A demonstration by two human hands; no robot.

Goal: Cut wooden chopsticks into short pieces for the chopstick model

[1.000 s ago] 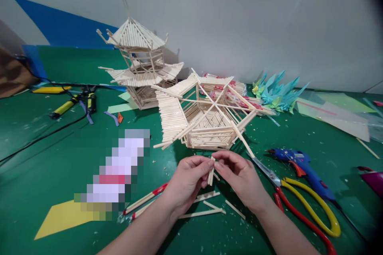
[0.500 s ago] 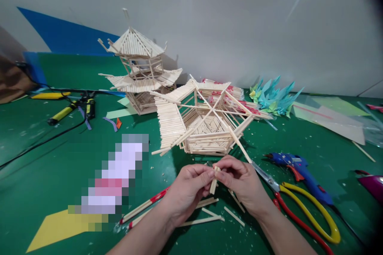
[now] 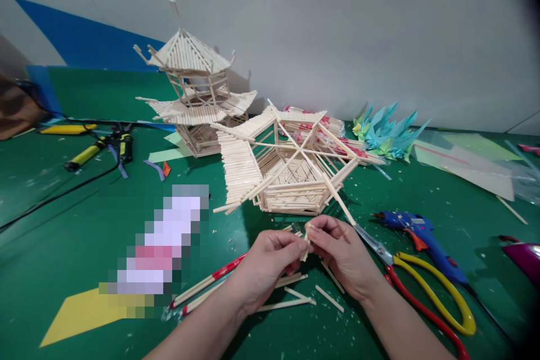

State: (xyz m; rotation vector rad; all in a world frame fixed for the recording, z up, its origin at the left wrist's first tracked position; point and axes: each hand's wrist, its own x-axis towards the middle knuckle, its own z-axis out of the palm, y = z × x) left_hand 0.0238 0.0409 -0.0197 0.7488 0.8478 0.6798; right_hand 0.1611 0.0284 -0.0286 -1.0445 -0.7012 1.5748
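Note:
My left hand [image 3: 265,261] and my right hand [image 3: 341,250] meet just above the green table, both pinched on a small bundle of short wooden sticks [image 3: 306,243] held between the fingertips. Right behind them stands a hexagonal stick frame [image 3: 291,171] with a partly laid slatted roof. Farther back on the left is a finished two-tier stick pagoda [image 3: 194,95]. Loose sticks [image 3: 295,295] lie on the table under my hands.
Yellow- and red-handled scissors [image 3: 422,287] and a blue glue gun [image 3: 422,233] lie right of my hands. Teal paper cranes [image 3: 390,132] sit at the back right. Yellow-handled tools [image 3: 97,146] and a black cable lie at left, a yellow paper sheet [image 3: 80,315] at front left.
The hands stayed together on the stick bundle, turning it a little. The view shifted slightly; nothing was put down or picked up.

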